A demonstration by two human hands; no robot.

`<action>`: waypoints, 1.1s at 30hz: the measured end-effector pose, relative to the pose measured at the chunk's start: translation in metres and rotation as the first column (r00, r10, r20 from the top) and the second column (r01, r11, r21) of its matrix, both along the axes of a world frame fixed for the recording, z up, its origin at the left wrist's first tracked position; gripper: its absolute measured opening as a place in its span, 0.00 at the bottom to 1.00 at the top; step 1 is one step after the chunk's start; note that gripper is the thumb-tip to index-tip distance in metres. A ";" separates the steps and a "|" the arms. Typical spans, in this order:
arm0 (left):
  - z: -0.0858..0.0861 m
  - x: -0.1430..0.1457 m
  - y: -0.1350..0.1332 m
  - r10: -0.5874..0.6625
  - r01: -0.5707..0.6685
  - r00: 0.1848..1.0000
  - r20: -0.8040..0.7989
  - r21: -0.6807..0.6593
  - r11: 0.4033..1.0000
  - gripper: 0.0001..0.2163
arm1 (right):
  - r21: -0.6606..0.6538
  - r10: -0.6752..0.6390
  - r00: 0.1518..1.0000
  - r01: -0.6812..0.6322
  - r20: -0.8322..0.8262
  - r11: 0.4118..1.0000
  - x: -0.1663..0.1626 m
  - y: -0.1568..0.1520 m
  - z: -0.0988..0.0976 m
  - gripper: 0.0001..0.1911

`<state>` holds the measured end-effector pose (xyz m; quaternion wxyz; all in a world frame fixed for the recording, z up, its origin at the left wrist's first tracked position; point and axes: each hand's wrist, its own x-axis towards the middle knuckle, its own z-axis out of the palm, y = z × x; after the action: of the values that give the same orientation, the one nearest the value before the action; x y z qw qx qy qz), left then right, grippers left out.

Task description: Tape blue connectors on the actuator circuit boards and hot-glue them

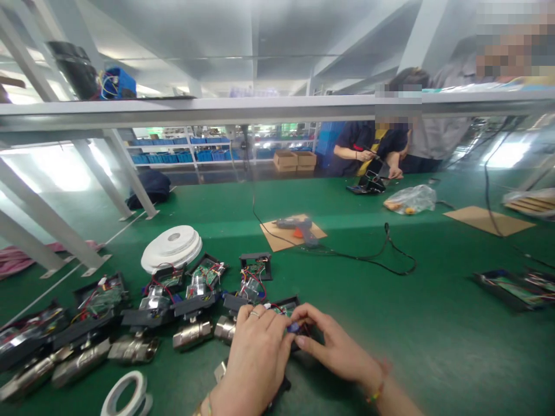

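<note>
My left hand [255, 358] and my right hand [333, 346] meet low in the middle over an open black valve-actuator unit [284, 306] with red and black wires. Both pinch a small blue part [293, 327] between their fingertips. The left hand covers most of the unit and wears a ring. A row of similar units with metal valve bodies [191, 332] lies to the left on the green table [390, 323].
Two white tape rolls [171, 248] [125, 393] lie at left. A glue gun [299, 226] rests on cardboard with its black cable [373, 257] trailing right. More black units [511, 286] sit at right. Across the table another person [373, 150] works; a plastic bag [411, 199] lies nearby.
</note>
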<state>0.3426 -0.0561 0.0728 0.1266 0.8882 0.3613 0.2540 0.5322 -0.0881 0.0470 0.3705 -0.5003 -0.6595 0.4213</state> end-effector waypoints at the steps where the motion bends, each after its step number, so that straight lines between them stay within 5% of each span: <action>1: 0.001 0.002 -0.001 0.014 -0.014 1.000 0.009 -0.013 1.000 0.07 | 0.022 0.008 1.000 -0.009 0.020 1.000 0.000 0.001 0.002 0.19; 5: 0.005 -0.006 -0.009 0.058 -0.058 0.998 -0.006 0.000 0.998 0.09 | 0.033 0.005 0.994 -0.009 0.108 0.999 0.004 0.007 -0.005 0.16; 8: -0.003 -0.046 -0.016 0.216 -0.219 0.976 0.035 0.111 0.969 0.14 | -0.024 -0.057 0.997 0.059 0.057 0.998 0.010 0.016 -0.019 0.19; 12: -0.032 -0.138 -0.027 0.606 -0.582 0.795 0.028 0.317 0.749 0.07 | -0.126 -0.196 0.972 0.180 -0.128 0.976 0.013 0.021 -0.030 0.25; 16: -0.067 -0.197 -0.027 0.759 -0.709 0.650 -0.020 0.342 0.616 0.17 | -0.204 -0.268 0.938 0.224 -0.222 0.953 0.009 0.022 -0.030 0.27; 23: -0.096 -0.216 -0.030 0.723 -0.672 0.690 -0.042 0.332 0.661 0.10 | -0.240 -0.288 0.930 0.233 -0.230 0.942 0.008 0.020 -0.030 0.26; 33: -0.093 -0.231 -0.035 0.606 -0.553 0.791 -0.084 0.325 0.767 0.08 | -0.194 -0.340 0.895 0.293 -0.289 0.936 0.000 0.021 -0.021 0.27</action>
<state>0.1113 -0.0916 -0.0202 -0.1210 0.7605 0.5884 0.2467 0.5323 -0.0673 0.0260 0.4981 -0.5523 -0.4682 0.4771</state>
